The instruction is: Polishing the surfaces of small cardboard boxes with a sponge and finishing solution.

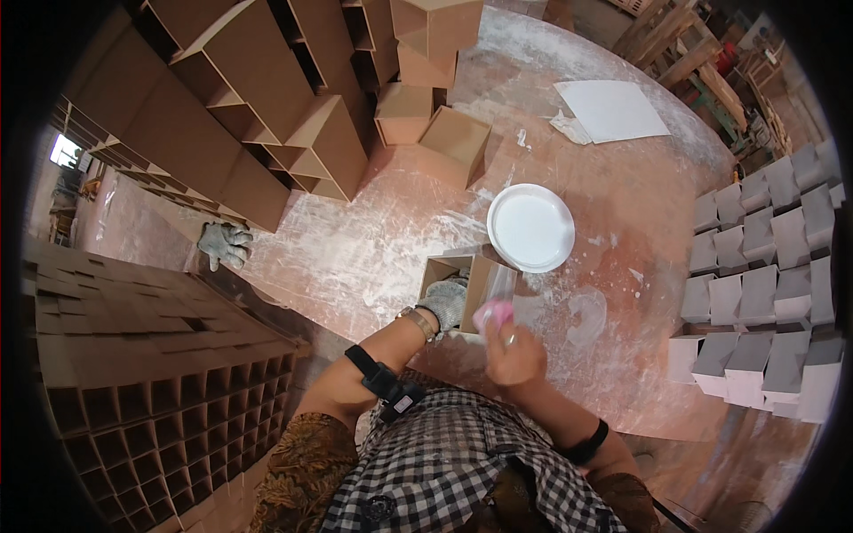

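Note:
A small open brown box (pixel 480 289) sits at the table edge in front of me. My left hand (pixel 444 302), in a grey knitted glove, reaches into the box and grips it from inside; its fingertips are partly hidden. Close to the box's right side, my bare right hand (pixel 517 357) is closed round a pink tool (pixel 493 315). Motion smears the tool and a pale streak beyond it, so its exact kind does not show. Just past the box lies a round white lid-like dish (pixel 531 228) with a raised rim.
Brown open boxes (pixel 258 75) are stacked at the far left. A tall block of nested compartments (pixel 169 400) stands near left. Grey-white boxes (pixel 760 293) are piled at right. A grey glove (pixel 225 244) and a white sheet (pixel 613 111) lie on the white-smeared reddish table (pixel 373 235).

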Action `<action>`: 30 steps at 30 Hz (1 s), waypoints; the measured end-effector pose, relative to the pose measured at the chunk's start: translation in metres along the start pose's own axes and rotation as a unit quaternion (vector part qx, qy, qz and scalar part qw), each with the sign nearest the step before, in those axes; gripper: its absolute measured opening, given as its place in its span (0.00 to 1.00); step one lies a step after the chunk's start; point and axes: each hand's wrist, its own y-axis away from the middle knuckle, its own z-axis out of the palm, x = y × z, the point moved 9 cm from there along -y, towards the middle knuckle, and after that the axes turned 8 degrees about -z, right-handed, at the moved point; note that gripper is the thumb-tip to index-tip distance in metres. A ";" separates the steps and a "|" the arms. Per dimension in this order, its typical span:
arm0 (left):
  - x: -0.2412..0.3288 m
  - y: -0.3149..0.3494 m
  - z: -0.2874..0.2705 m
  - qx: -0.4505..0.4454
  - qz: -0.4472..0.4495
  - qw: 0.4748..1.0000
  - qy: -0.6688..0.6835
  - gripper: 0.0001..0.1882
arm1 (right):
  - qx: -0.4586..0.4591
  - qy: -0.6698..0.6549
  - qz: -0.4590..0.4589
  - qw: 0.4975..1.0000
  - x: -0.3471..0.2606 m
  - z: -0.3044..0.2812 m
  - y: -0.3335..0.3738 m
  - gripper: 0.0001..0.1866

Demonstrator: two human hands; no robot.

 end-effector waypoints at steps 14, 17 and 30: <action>-0.010 -0.006 0.012 -0.011 -0.034 0.999 0.008 0.21 | 0.013 0.022 -0.047 0.999 -0.017 -0.009 -0.006 0.19; 0.010 0.006 -0.005 -0.033 -0.012 0.999 0.025 0.21 | 0.006 0.003 -0.012 1.000 0.012 -0.007 -0.039 0.19; 0.017 -0.010 0.013 0.025 0.155 0.958 0.241 0.20 | 0.032 0.009 -0.050 0.998 0.005 -0.011 -0.039 0.20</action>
